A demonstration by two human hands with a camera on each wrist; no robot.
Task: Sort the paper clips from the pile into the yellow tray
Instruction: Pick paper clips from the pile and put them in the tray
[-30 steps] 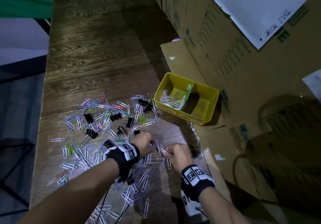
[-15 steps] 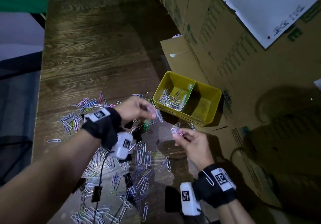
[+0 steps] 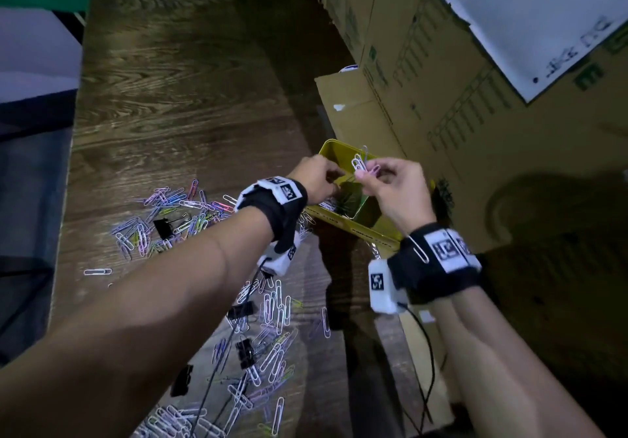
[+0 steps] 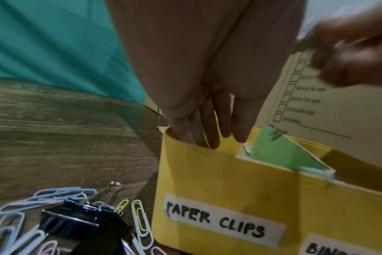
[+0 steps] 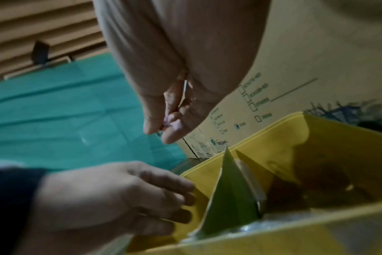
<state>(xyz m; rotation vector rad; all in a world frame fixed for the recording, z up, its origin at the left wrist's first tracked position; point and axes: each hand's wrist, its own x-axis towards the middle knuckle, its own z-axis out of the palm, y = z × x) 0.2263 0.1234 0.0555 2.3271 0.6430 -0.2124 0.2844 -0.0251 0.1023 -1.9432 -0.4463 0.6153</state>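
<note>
Right hand (image 3: pixel 390 186): pinches several paper clips (image 3: pixel 361 164) above the yellow tray (image 4: pixel 218 181). Left hand (image 3: pixel 317 179): fingers straight, dipped into the tray's "PAPER CLIPS" compartment, holding nothing. Pile (image 3: pixel 268 346): on the wooden table (image 3: pixel 176 97), near-left of the tray.

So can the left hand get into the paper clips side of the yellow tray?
Probably yes. The left hand is already over the yellow tray, fingers dipping past its open rim, nothing blocking.
</note>
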